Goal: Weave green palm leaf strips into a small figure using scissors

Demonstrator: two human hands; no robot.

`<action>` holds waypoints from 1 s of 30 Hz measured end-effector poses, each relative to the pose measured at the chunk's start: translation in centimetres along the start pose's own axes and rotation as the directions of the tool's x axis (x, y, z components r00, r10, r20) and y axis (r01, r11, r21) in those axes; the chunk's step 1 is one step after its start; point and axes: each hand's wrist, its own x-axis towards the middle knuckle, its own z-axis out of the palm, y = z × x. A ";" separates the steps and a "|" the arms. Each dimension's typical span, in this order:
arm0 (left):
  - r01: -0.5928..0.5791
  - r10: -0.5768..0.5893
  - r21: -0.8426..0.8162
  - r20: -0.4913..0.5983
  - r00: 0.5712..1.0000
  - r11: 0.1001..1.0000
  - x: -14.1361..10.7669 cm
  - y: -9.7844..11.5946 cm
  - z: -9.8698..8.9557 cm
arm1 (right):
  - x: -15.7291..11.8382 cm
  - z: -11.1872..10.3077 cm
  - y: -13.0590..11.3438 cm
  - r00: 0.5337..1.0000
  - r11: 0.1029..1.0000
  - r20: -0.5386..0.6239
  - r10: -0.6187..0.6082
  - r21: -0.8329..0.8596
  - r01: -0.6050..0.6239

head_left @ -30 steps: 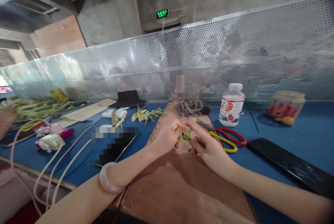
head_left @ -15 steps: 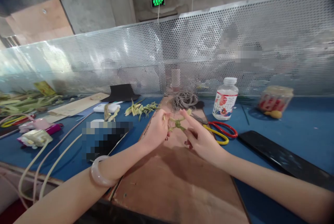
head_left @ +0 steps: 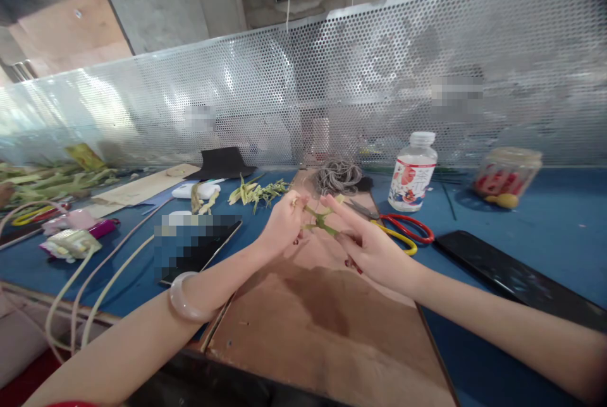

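Observation:
My left hand [head_left: 281, 230], with a pale bangle [head_left: 183, 296] on its wrist, pinches the ends of a green plant-leaf strip [head_left: 321, 222]. The fingers of my right hand [head_left: 377, 249] are closed on the strip's opposite ends. Between the two hands the strip crosses in a small knot, held above the brown board [head_left: 294, 306]. Just beyond my right hand lie scissors [head_left: 403, 228] with red and yellow handles, their blades partly hidden. Behind the hands sits a coil of grey cord [head_left: 339, 177].
A clear labelled bottle [head_left: 413, 173], a tilted jar [head_left: 507, 173] and a black phone-like slab [head_left: 512, 274] are on the right. On the left are a dark tablet-like device [head_left: 202, 249], cables [head_left: 111, 274] and dried leaves [head_left: 47, 173]. A perforated metal screen [head_left: 227, 97] stands behind.
The view has tipped slightly, so the scene sits higher. The green strip's crossing looks more spread out, and the fingers have shifted a little on its ends.

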 end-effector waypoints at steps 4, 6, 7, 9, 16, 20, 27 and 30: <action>-0.024 0.023 0.008 0.022 0.999 1.000 0.0 0.1 -0.3 | -0.1 -0.2 0.3 0.998 0.998 0.040 0.047 0.031 -0.048; -0.014 0.015 -0.016 0.054 0.998 1.000 0.1 0.1 -0.4 | -0.3 0.0 0.6 0.997 0.997 0.030 0.069 0.045 -0.070; -0.002 0.004 -0.029 0.085 0.996 1.000 0.2 0.1 -0.4 | -0.4 0.1 0.7 0.997 0.995 0.019 0.081 0.051 -0.082; 0.035 -0.029 -0.034 0.165 0.986 0.999 0.4 -0.1 -0.5 | -0.6 0.4 1.1 0.994 0.991 0.009 0.112 0.072 -0.112; 0.116 -0.063 -0.127 0.357 0.932 0.985 0.2 0.0 -0.4 | -0.5 0.9 1.4 0.991 0.978 -0.058 0.120 0.179 -0.108; 0.117 -0.038 -0.177 0.397 0.917 0.977 0.0 0.3 -0.4 | -0.4 1.1 1.8 0.993 0.985 -0.063 0.095 0.153 -0.085; 0.144 -0.092 -0.083 0.454 0.886 0.986 -0.1 0.5 -0.5 | -0.3 0.9 2.1 0.992 1.000 -0.128 -0.005 0.001 0.005; 0.094 -0.037 -0.092 0.494 0.869 0.991 -0.1 0.5 -0.4 | -0.3 0.7 1.8 0.984 0.991 -0.141 -0.107 -0.091 0.095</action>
